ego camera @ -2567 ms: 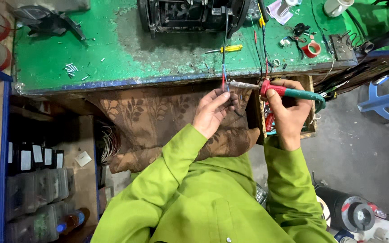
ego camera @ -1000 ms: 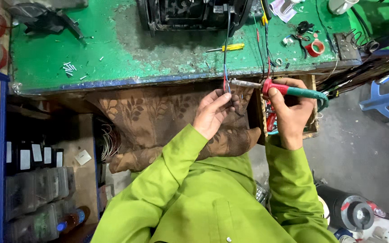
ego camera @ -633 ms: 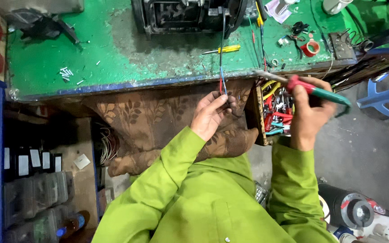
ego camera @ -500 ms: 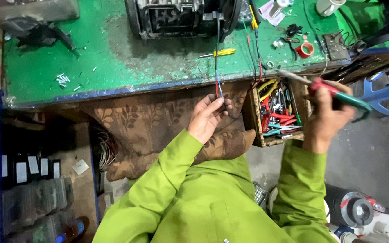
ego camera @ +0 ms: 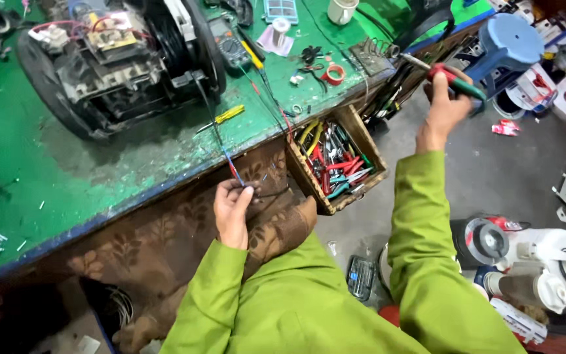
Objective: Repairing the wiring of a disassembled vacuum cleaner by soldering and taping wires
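Fingers of the left hand (ego camera: 232, 208) pinched narrow on the ends of thin wires (ego camera: 230, 167), red and blue, which run up from the fingertips over the bench edge to the dark motor unit (ego camera: 116, 62) on the green bench (ego camera: 132, 157). Right hand (ego camera: 441, 105) raised out to the side, fingers wrapped shut round the red-and-green handle of a soldering iron (ego camera: 450, 77); its metal tip points away from the knuckles toward the coiled-spring stand (ego camera: 373, 52) at the bench corner.

Handling, as judged: wires light, limp, thin; strands likely fragile at the bared ends. Best gripped just behind the ends on the insulation, as the fingertips do now. Iron light and stiff; tip probably hot, so hold by the handle only.

Below the right wrist, between the two hands: open wooden drawer (ego camera: 337, 160) of pliers and cutters. Beyond the left fingertips on the bench: a yellow screwdriver (ego camera: 221, 118).

Against 2.6 s ago: the iron tip then met the wires right by the left fingers, both hands close together. Now the right hand has swung well apart, the drawer shows uncovered, and the left hand keeps its pinch.
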